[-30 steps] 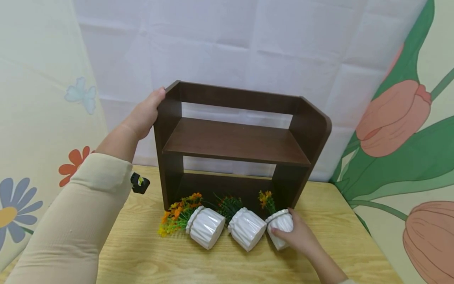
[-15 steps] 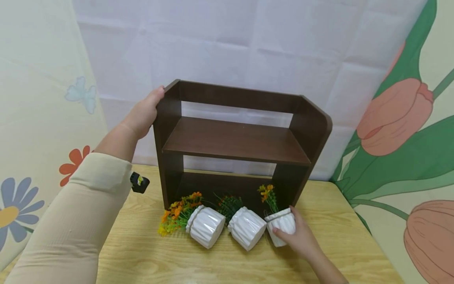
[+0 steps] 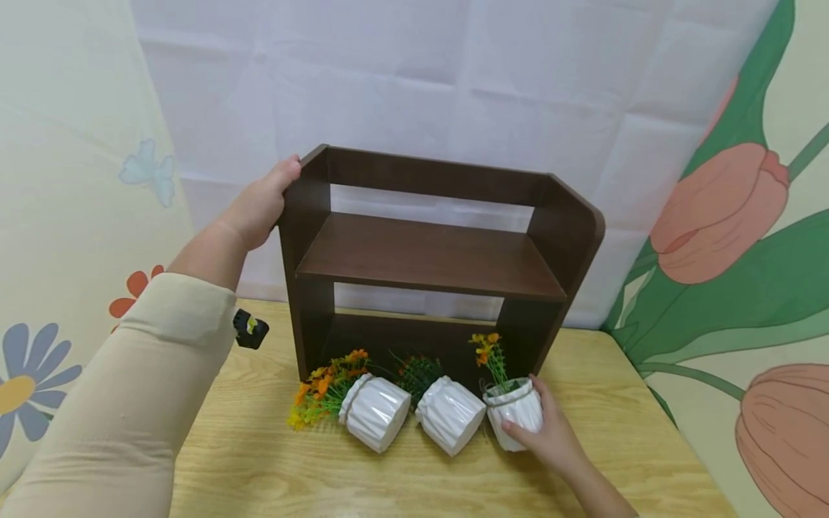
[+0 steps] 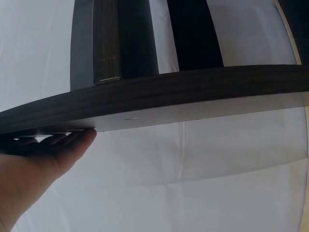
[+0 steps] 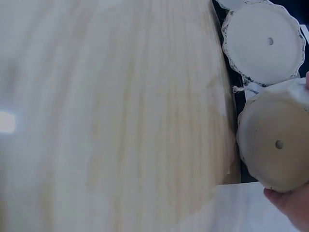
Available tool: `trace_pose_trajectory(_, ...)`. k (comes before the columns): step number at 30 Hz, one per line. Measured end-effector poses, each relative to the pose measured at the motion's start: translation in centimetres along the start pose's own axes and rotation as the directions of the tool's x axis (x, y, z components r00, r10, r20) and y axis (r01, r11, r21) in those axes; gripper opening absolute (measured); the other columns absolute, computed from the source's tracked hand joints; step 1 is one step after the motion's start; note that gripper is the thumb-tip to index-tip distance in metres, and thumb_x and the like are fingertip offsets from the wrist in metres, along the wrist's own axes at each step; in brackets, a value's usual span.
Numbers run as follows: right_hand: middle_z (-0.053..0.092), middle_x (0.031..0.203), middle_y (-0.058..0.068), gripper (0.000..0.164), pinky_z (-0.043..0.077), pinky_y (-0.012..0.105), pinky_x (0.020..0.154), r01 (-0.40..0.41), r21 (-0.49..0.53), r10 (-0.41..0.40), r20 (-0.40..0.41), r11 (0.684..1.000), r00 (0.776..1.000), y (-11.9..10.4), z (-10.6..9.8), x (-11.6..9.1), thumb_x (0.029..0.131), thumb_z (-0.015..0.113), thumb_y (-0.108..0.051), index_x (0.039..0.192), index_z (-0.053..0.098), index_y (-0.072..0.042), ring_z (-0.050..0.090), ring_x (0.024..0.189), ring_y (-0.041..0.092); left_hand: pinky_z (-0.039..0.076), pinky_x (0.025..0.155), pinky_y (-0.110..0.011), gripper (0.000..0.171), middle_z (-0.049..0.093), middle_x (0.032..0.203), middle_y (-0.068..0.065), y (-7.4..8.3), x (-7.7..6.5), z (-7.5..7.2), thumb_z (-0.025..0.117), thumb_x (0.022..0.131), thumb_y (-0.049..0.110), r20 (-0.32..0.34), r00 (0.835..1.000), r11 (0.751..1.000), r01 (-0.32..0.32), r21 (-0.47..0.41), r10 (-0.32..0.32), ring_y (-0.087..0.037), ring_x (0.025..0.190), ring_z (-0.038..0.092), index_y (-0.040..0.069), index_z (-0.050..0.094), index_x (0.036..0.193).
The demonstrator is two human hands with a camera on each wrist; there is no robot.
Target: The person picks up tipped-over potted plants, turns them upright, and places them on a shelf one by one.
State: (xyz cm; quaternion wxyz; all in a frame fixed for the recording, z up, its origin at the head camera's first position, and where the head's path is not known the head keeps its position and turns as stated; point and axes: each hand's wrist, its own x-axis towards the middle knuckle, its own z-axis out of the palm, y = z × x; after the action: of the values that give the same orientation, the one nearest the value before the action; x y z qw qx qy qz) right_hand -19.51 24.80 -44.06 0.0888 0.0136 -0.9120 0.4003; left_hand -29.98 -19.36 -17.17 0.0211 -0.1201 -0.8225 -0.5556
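My left hand (image 3: 255,212) lies against the outer side of the dark brown two-tier shelf (image 3: 434,252), near its top left corner. In the left wrist view, the hand's fingers (image 4: 79,145) stretch along that side panel. With thumb and fingers around its side, my right hand (image 3: 553,439) grips a white ribbed flowerpot (image 3: 516,416) of orange flowers, nearly upright before the shelf's right end. Its base with a small hole shows in the right wrist view, where the pot (image 5: 270,130) hides most of the hand. Whether it touches the table cannot be told.
Two more white flowerpots lie tipped with their plants toward the lower tier: the left pot (image 3: 377,411) has orange and yellow flowers, the middle pot (image 3: 451,415) dark greenery. All stand on a wooden table (image 3: 311,475). A white cloth (image 3: 414,72) hangs behind the shelf.
My right hand has tilted its flowerpot up from leaning to nearly upright, and its orange flowers have risen. The left hand and the other two pots stay about where they were.
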Motion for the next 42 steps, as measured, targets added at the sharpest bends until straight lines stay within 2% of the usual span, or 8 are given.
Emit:
trace_pose_trajectory(6, 0.050, 0.138, 0.027, 0.098, 0.050, 0.043, 0.087, 0.027, 0.024, -0.027, 0.003, 0.999, 1.000, 0.4, -0.2, -0.1, 0.073, 0.086, -0.026, 0.150, 0.029, -0.005, 0.059, 0.109, 0.037, -0.003, 0.124, -0.051, 0.067, -0.013, 0.165, 0.005, 0.2, 0.0, -0.2, 0.016, 0.102, 0.058, 0.011, 1.000, 0.999, 0.017, -0.036, -0.016, -0.019, 0.152, -0.011, 0.029, -0.008, 0.157)
trace_pose_trajectory(11, 0.051, 0.138, 0.026, 0.101, 0.050, 0.041, 0.086, 0.022, 0.036, -0.023, 0.021, 0.999, 1.000, 0.7, -0.4, -0.1, 0.070, 0.088, -0.024, 0.150, 0.028, -0.007, 0.059, 0.108, 0.035, -0.006, 0.124, -0.045, 0.067, -0.015, 0.165, 0.007, 0.4, 0.1, -0.1, 0.016, 0.102, 0.056, 0.020, 1.000, 0.997, 0.013, -0.081, -0.012, -0.015, 0.151, -0.014, 0.027, -0.010, 0.157)
trace_pose_trajectory(20, 0.049, 0.139, 0.025, 0.108, 0.050, 0.035, 0.083, 0.008, 0.058, -0.011, 0.058, 0.998, 0.998, 0.5, -0.9, -0.3, 0.067, 0.091, -0.021, 0.151, 0.025, -0.009, 0.060, 0.106, 0.033, -0.004, 0.124, -0.044, 0.066, -0.010, 0.166, 0.004, 0.7, 0.0, 0.0, 0.016, 0.103, 0.055, -0.014, 1.000, 0.998, 0.006, -0.065, -0.007, -0.015, 0.152, -0.011, 0.027, -0.006, 0.158)
trace_pose_trajectory(35, 0.047, 0.140, 0.027, 0.113, 0.048, 0.042, 0.092, 0.048, 0.062, -0.053, 0.077, 0.997, 0.996, 0.9, -1.2, -1.0, 0.062, 0.091, -0.018, 0.151, 0.024, -0.007, 0.055, 0.116, 0.037, -0.006, 0.124, -0.048, 0.066, -0.011, 0.166, 0.003, 0.2, -0.2, 0.2, 0.015, 0.103, 0.055, -0.014, 1.000, 0.998, -0.004, -0.058, 0.003, -0.018, 0.152, -0.013, 0.027, -0.008, 0.158)
trace_pose_trajectory(42, 0.046, 0.141, 0.027, 0.114, 0.045, 0.048, 0.098, 0.042, 0.064, -0.048, 0.095, 0.997, 0.994, 1.0, -1.7, -1.5, 0.063, 0.091, -0.021, 0.152, 0.021, -0.006, 0.052, 0.121, 0.038, -0.006, 0.124, -0.048, 0.065, -0.010, 0.166, 0.002, 0.2, -0.2, 0.3, 0.015, 0.103, 0.054, -0.019, 1.000, 0.999, -0.010, -0.052, 0.009, -0.018, 0.152, -0.012, 0.026, -0.007, 0.158)
